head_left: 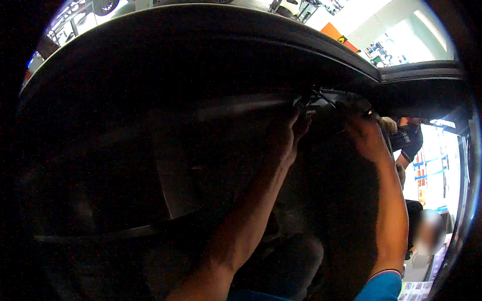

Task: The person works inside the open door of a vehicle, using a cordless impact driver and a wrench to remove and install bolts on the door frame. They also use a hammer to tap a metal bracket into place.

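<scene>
Deep in a dark vehicle interior, both my arms reach up to the far right end of a long dark dashboard-like panel (226, 108). My left hand (293, 125) is at a pale-edged opening (321, 100), its fingers closed around something too dark to make out. To its right, my right hand (365, 133) is closed on a slim tool with a thin shiny shaft (327, 99). That shaft slants up and left into the opening. Shadow hides the tool's handle and most of my fingertips.
A windshield edge (241, 9) curves over the panel, meeting a dark pillar (419, 72) at right. Beyond the door opening is a person in a dark shirt (410, 138); lower down, another person's blurred head (429, 232) shows. An orange panel (334, 34) stands outside.
</scene>
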A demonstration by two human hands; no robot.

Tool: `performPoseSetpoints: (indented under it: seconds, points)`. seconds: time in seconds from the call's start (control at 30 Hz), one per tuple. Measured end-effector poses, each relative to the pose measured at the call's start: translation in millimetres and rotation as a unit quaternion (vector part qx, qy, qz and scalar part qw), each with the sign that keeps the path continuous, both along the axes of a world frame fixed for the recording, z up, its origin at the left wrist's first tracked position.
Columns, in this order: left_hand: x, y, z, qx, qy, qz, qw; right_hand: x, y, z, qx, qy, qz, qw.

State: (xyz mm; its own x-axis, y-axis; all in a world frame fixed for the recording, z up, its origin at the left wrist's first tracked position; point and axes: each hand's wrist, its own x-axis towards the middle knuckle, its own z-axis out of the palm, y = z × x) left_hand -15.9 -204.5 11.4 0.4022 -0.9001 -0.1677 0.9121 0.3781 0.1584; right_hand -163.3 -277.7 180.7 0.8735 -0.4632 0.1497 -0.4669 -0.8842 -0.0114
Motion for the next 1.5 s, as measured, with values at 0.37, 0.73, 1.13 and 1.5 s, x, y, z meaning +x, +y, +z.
performPoseSetpoints:
  seconds: [0.37,0.73,1.13,1.5]
  points:
    - [9.0,-0.2,-14.3,-0.021,0.011,-0.003,1.0,1.6,30.8,-40.7,-0.025,-0.07,-0.043,0.996]
    - [10.8,30.5,0.3,-0.001,0.039,-0.027,0.999,60.5,153.0,-37.2,0.049,-0.098,-0.289,0.951]
    - [-26.2,25.1,1.1,-0.031,-0.083,0.074,0.993,-8.2,86.5,-14.0,0.003,-0.078,-0.126,0.989]
    - [-20.0,4.2,-9.7,-0.041,0.074,-0.039,0.996,-39.6,-5.0,-9.7,-0.006,0.013,-0.002,1.0]
